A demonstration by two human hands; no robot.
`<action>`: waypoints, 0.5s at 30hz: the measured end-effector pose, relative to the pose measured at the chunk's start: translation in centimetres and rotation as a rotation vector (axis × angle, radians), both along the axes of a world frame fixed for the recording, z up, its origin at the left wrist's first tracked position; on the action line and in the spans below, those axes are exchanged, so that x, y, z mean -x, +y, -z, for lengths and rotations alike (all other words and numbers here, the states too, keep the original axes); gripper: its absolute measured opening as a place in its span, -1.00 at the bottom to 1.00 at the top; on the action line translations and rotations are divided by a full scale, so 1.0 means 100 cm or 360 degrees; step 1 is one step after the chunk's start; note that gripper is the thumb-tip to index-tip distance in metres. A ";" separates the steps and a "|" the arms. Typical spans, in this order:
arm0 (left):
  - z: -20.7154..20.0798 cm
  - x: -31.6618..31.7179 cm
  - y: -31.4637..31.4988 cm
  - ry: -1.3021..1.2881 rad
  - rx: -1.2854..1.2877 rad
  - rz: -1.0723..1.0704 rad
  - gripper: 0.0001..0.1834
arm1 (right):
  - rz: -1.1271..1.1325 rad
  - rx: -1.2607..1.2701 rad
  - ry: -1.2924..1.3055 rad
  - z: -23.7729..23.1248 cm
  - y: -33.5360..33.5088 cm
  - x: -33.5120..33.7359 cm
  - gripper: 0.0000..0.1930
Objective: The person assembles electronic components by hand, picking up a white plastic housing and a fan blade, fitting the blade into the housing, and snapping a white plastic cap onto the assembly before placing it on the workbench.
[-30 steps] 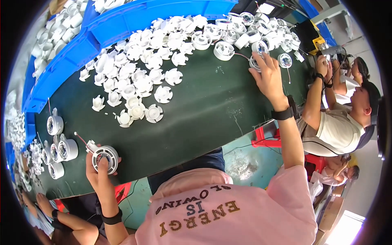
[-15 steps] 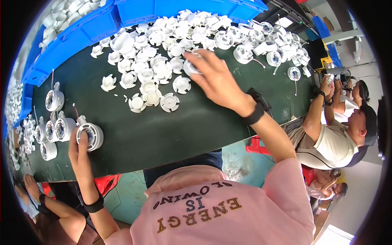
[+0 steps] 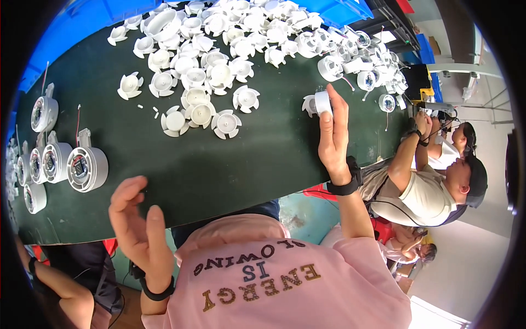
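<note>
My right hand (image 3: 335,131) grips a short white cylindrical housing (image 3: 323,103) between thumb and fingers, held on edge over the right part of the table. A white bladed piece (image 3: 309,105) shows right against its left side; whether it is joined to the housing I cannot tell. Over the front edge, my left hand (image 3: 134,219) is open with bent fingers and nothing in it. The nearest thing to it is a round white fan unit (image 3: 87,169) with an upright tab and a thin wire, standing among several similar units (image 3: 57,162).
White fan impellers (image 3: 219,77) lie heaped across the far middle of the dark green table (image 3: 219,164). Wired round housings (image 3: 356,63) pile up at the far right. Blue bins (image 3: 345,12) line the back. Co-workers (image 3: 422,181) sit to the right, and another person's arm (image 3: 60,282) shows at left.
My left hand has let go of the fan unit and drawn back toward me, opening. The right hand has moved right, away from the impeller heap, with the white housing in it.
</note>
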State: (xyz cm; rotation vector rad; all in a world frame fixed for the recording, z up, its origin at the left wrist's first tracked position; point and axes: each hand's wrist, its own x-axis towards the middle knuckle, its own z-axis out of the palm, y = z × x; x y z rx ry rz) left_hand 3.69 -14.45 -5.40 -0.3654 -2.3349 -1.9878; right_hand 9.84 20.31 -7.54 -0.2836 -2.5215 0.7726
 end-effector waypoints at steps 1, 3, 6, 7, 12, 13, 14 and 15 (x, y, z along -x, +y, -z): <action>0.002 -0.002 0.002 -0.0066 -0.0062 0.0097 -0.61 | 0.0001 0.0009 0.0033 0.000 -0.002 0.000 -0.52; 0.000 -0.007 0.010 -0.0162 -0.0147 0.0208 -0.63 | 0.0014 -0.0022 0.0038 -0.001 -0.004 0.001 -0.52; 0.001 -0.010 0.015 -0.0250 -0.0182 0.0337 -0.65 | 0.0031 -0.0051 0.0030 -0.001 -0.004 0.003 -0.53; 0.003 -0.010 0.018 -0.0260 -0.0217 0.0361 -0.66 | 0.0024 -0.0047 0.0019 0.000 -0.004 0.005 -0.54; 0.003 -0.008 0.024 -0.0308 -0.0162 0.0449 -0.67 | 0.0036 -0.0163 -0.0110 0.001 -0.004 0.012 -0.56; 0.002 -0.008 0.026 -0.0320 -0.0150 0.0485 -0.68 | 0.0023 -0.0185 -0.0130 -0.002 -0.007 0.013 -0.56; -0.001 -0.008 0.028 -0.0312 -0.0151 0.0493 -0.68 | 0.0030 -0.0189 -0.0122 -0.004 -0.007 0.012 -0.56; -0.004 -0.009 0.032 -0.0320 -0.0137 0.0540 -0.68 | 0.0000 -0.0326 -0.0163 -0.009 -0.007 0.011 -0.56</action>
